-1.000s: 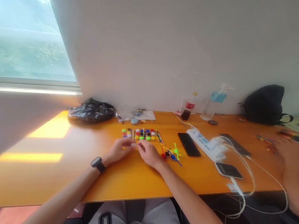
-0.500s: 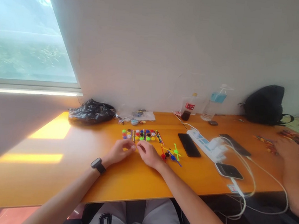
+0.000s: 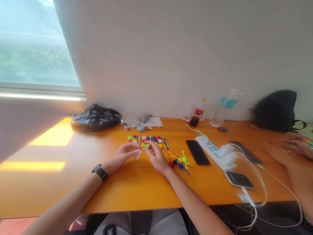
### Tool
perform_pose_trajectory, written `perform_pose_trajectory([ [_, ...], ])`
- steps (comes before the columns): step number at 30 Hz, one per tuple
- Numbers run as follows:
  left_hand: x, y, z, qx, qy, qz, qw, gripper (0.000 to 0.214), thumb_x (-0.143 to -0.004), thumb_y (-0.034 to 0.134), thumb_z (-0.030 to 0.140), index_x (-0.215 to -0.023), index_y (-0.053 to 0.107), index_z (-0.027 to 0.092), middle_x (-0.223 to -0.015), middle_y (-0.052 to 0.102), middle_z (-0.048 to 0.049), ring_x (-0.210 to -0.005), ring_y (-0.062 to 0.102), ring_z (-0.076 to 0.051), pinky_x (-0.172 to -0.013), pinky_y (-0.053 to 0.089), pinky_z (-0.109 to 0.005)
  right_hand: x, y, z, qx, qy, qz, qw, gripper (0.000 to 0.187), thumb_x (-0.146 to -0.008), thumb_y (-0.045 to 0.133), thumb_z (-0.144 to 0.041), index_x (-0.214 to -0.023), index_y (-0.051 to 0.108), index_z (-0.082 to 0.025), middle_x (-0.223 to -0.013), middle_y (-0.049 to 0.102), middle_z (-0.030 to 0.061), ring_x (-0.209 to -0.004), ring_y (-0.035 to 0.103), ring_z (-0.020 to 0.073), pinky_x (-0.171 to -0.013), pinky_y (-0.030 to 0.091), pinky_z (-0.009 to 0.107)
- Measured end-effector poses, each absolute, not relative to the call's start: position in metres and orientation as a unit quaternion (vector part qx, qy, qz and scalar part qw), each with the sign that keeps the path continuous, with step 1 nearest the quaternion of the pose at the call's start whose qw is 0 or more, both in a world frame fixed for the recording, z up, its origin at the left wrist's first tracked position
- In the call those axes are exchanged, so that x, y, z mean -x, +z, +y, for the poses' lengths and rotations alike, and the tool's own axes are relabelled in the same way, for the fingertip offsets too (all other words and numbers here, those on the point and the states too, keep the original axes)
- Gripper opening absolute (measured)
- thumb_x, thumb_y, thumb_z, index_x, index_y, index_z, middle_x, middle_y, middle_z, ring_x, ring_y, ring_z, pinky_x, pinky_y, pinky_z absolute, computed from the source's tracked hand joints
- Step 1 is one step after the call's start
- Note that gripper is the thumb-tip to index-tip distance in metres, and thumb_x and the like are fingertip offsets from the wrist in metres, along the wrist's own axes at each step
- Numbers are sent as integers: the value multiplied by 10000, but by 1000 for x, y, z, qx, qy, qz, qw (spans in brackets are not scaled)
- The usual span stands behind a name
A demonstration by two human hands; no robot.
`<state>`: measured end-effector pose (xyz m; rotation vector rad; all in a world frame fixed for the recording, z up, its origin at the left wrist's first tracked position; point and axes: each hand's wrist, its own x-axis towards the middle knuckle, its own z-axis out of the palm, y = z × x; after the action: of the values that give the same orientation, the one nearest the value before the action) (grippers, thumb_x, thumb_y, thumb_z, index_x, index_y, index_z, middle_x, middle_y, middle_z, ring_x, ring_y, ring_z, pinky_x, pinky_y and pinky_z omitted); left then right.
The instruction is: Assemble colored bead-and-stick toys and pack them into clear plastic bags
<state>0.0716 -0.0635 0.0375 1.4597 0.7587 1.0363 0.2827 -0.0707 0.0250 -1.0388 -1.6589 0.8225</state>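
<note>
My left hand (image 3: 123,154), a dark watch on its wrist, is closed in a pinch on a thin white stick (image 3: 139,154) held tilted just above the table. Close by on the right, my right hand (image 3: 156,159) has thumb and fingers apart over the near edge of the small coloured discs (image 3: 144,137). A green disc shows between its thumb and forefinger, and whether they touch it I cannot tell. Thin coloured sticks (image 3: 167,144) lie at the right end of the discs. Beside my right wrist are several assembled spinner-like pieces (image 3: 181,165) in red, black, blue, yellow and green.
A black phone (image 3: 197,152) and a white power strip (image 3: 215,151) with cables lie to the right. Behind are a black plastic bag (image 3: 97,117), two bottles (image 3: 218,114) and a backpack (image 3: 276,110). Another person's hands (image 3: 282,155) rest at the far right.
My hands have moved apart from fingertip contact, and the white stick now shows in my left hand. My right fingers have spread. The other person's hands have shifted.
</note>
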Motion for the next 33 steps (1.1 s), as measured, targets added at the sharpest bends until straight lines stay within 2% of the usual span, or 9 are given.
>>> perform_pose_trajectory([
  [2,-72,36,-63,-613,444,325,567,330,-839,822,424,-1001,731,151,-848,673,-31,-750,597,-135,-771,498,-288,-283,26,-72,431,362,-666,489,321,-974,552,-492,-1106,663,-221,-1027,626,52,-883,565,186,-837,457,329],
  [5,-71,33,-61,-609,443,327,571,347,-828,829,437,-996,732,150,-846,678,-30,-740,602,-136,-745,504,-284,-285,25,-71,423,439,-645,462,487,-1019,422,-592,-762,586,-212,-639,499,-20,-642,468,159,-705,414,313],
  [8,-72,33,-61,-610,440,329,571,352,-822,834,437,-994,734,146,-837,675,-30,-742,609,-139,-740,512,-286,-287,23,-69,406,453,-647,461,608,-1037,365,-615,-590,466,-215,-566,419,-25,-604,435,148,-667,381,304],
  [10,-72,34,-61,-613,440,331,567,341,-823,835,429,-984,734,145,-840,674,-30,-750,611,-137,-749,517,-284,-287,24,-68,401,435,-651,476,574,-1026,421,-604,-626,516,-204,-632,473,-15,-641,462,146,-667,382,292],
  [13,-72,34,-61,-615,444,333,560,331,-810,846,417,-968,733,149,-888,685,-38,-773,620,-139,-766,529,-287,-286,26,-69,406,458,-626,483,395,-979,547,-592,-899,617,-212,-796,552,-21,-647,478,129,-632,391,268],
  [17,-72,36,-62,-619,436,337,560,332,-781,871,396,-956,732,150,-968,710,-54,-826,654,-158,-785,542,-291,-282,25,-71,400,513,-614,448,371,-958,592,-586,-1124,601,-254,-901,594,-17,-625,517,117,-602,422,257],
  [25,-73,33,-62,-646,406,335,552,332,-800,857,402,-971,722,151,-961,765,-77,-870,712,-204,-814,551,-317,-282,12,-65,383,458,-672,438,278,-948,636,-488,-956,657,-212,-885,655,22,-751,601,168,-679,482,279],
  [29,-73,29,-59,-666,407,329,532,326,-798,857,401,-960,727,151,-959,767,-78,-860,709,-201,-809,551,-313,-283,12,-63,388,428,-685,444,281,-952,629,-469,-922,668,-193,-910,681,36,-848,635,189,-777,501,300],
  [33,-74,29,-61,-678,403,332,518,347,-783,864,412,-954,732,140,-920,764,-79,-800,693,-188,-765,546,-304,-282,9,-64,386,446,-673,446,254,-941,638,-457,-950,636,-203,-907,678,31,-845,642,187,-748,512,290],
])
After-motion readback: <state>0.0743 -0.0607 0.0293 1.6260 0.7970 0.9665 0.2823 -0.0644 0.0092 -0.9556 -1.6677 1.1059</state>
